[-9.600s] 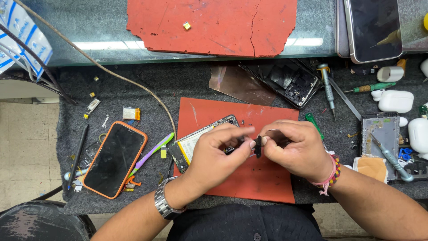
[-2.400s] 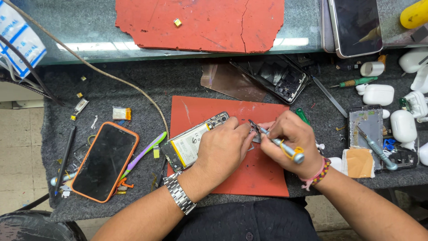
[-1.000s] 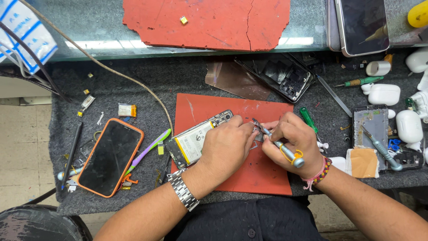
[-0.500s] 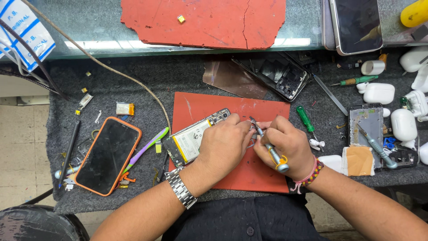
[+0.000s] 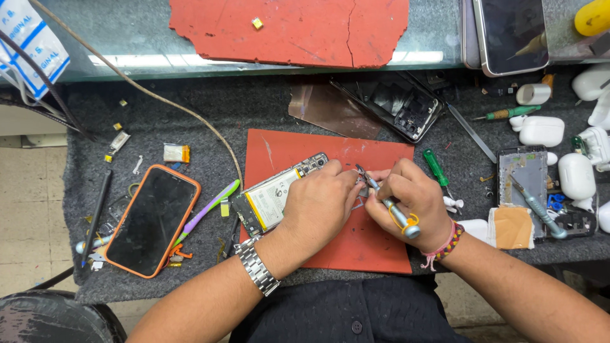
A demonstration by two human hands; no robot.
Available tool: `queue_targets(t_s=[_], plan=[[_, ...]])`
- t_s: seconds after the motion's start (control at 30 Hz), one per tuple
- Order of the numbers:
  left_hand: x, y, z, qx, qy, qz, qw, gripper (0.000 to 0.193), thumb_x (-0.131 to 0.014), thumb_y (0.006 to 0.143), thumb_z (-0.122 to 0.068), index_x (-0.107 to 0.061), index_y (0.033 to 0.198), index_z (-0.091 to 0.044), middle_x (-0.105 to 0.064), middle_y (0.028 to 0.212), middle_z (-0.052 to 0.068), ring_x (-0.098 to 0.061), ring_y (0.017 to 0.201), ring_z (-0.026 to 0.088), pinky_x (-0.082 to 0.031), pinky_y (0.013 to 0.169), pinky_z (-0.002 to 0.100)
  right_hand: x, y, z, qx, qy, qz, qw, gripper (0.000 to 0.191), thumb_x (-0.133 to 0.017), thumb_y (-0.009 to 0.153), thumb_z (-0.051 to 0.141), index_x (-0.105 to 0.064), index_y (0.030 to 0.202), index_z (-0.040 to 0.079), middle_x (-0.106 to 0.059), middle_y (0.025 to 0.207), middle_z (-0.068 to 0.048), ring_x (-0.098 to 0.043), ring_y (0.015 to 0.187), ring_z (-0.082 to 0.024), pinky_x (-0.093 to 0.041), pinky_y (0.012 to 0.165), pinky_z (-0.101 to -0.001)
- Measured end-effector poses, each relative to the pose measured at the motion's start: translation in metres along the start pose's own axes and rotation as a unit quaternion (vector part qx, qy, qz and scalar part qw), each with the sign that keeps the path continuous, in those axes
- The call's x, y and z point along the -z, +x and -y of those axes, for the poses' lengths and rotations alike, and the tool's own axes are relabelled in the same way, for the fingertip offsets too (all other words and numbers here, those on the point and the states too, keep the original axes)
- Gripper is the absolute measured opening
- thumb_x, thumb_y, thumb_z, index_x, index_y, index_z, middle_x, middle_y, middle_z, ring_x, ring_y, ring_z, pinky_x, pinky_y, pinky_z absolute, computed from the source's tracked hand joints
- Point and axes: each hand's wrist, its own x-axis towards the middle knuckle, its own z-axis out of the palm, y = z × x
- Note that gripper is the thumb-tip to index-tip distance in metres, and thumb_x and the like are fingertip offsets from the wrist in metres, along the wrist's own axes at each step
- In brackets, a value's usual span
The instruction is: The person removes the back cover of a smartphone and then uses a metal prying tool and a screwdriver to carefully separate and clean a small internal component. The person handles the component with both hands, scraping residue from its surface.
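At the centre of the frame both hands meet over a red work mat point(image 5: 356, 244) laid on a dark grey felt bench cover point(image 5: 254, 108). The left hand point(image 5: 321, 203), a metal watch point(image 5: 256, 267) on its wrist, curls its fingers down on the right end of an opened phone point(image 5: 274, 198) that lies tilted on the mat's left part, its pale battery showing. Whether the fingers pinch a small part cannot be told. The right hand point(image 5: 413, 203), with a beaded bracelet point(image 5: 445, 246) at the wrist, is closed around a precision screwdriver point(image 5: 389, 206) with a grey handle, held slanted, its tip down just beside the left fingertips at the phone's edge. At lower left lies a phone in an orange case point(image 5: 152, 219), screen dark, with a green and purple tool point(image 5: 210, 206) beside it. Above centre rests a gutted phone frame point(image 5: 397, 105); a green-handled screwdriver point(image 5: 436, 167) lies just right of the mat. White earbud cases point(image 5: 540, 130) sit at the right edge.
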Motion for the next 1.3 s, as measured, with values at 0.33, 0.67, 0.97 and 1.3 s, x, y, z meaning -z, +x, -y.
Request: queue_targets(t_s=[0.33, 0.67, 0.97, 1.3], plan=[[0.001, 0.000, 0.001, -0.005, -0.006, 0.004, 1.000, 0.022, -0.066, 0.096, -0.026, -0.072, 0.089, -0.007, -0.063, 0.083, 0.010, -0.068, 0.072, 0.029, -0.055, 0.062, 0.043, -0.002, -0.002, 0.000, 0.007, -0.046, 0.015, 0.999, 0.018, -0.079, 0.079, 0.004, -0.061, 0.076, 0.005, -0.056, 0.082, -0.011, -0.077, 0.089, -0.028, -0.057, 0.062, -0.0336], [0.001, -0.001, 0.003, -0.019, -0.004, 0.009, 1.000, 0.021, -0.067, 0.094, -0.026, -0.072, 0.088, -0.006, -0.062, 0.083, 0.010, -0.068, 0.075, 0.029, -0.055, 0.064, 0.043, -0.002, -0.001, -0.002, -0.008, -0.025, 0.007, 1.000, 0.019, -0.078, 0.080, 0.004, -0.060, 0.077, 0.005, -0.055, 0.082, -0.010, -0.077, 0.089, -0.026, -0.056, 0.061, -0.0325], [0.005, -0.004, 0.001, -0.018, -0.008, 0.024, 1.000, 0.021, -0.068, 0.094, -0.024, -0.070, 0.086, -0.005, -0.061, 0.083, 0.010, -0.067, 0.074, 0.028, -0.055, 0.063, 0.043, -0.001, 0.004, -0.001, -0.020, 0.022, -0.003, 1.000, 0.022, -0.078, 0.080, 0.004, -0.056, 0.078, 0.004, -0.053, 0.082, -0.009, -0.077, 0.090, -0.024, -0.058, 0.068, -0.0306], [0.009, -0.011, 0.002, -0.007, -0.009, 0.015, 1.000, 0.019, -0.071, 0.092, -0.023, -0.071, 0.085, -0.006, -0.063, 0.083, 0.009, -0.067, 0.074, 0.028, -0.055, 0.062, 0.042, 0.000, 0.006, -0.007, -0.030, 0.054, -0.009, 0.998, 0.020, -0.075, 0.079, 0.000, -0.055, 0.077, 0.003, -0.053, 0.079, -0.008, -0.070, 0.074, -0.019, -0.064, 0.079, -0.0306]])
